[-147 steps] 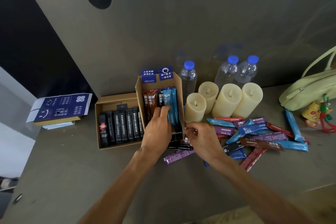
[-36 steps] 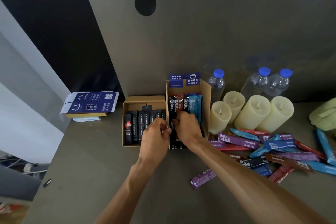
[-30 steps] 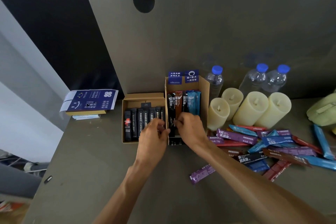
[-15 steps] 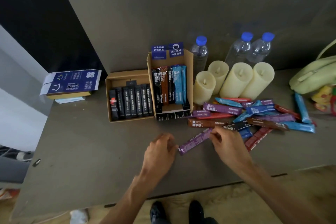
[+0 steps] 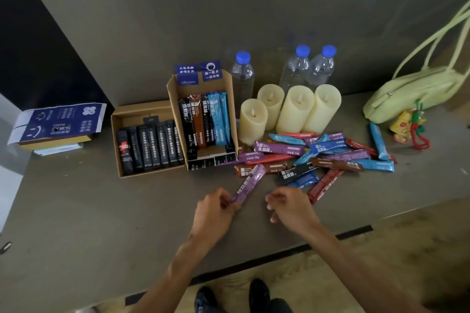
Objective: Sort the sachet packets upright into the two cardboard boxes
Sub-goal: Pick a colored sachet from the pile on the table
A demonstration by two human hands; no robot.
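Two cardboard boxes stand side by side at the back of the table [image 5: 89, 211]. The low box [image 5: 142, 109] on the left holds a row of black sachets [image 5: 152, 147], and the taller box [image 5: 175, 107], touching its right wall, holds black, brown and blue sachets [image 5: 203, 122] leaning upright against its back. My left hand [image 5: 215, 213] is in front of the boxes and pinches the near end of a purple sachet [image 5: 248, 183] between thumb and fingers; the sachet slants up and away to the right, and its far end reaches over the edge of the loose pile [image 5: 328, 152]. My right hand [image 5: 290, 208] hovers just beside it, apart from the sachet, with its fingers loosely curled and nothing in them that I can see. The pile of purple, blue, red, brown and black sachets lies flat and crisscrossed on the table to the right of the taller box. Behind the pile stand four cream candles [image 5: 295, 109], and behind those three clear bottles [image 5: 295, 71] with blue caps, against the wall. A pale green bag [image 5: 412, 94] lies at the far right with a small yellow and red charm [image 5: 407, 127] beside it. A blue printed carton [image 5: 58, 122] lies at the far left.
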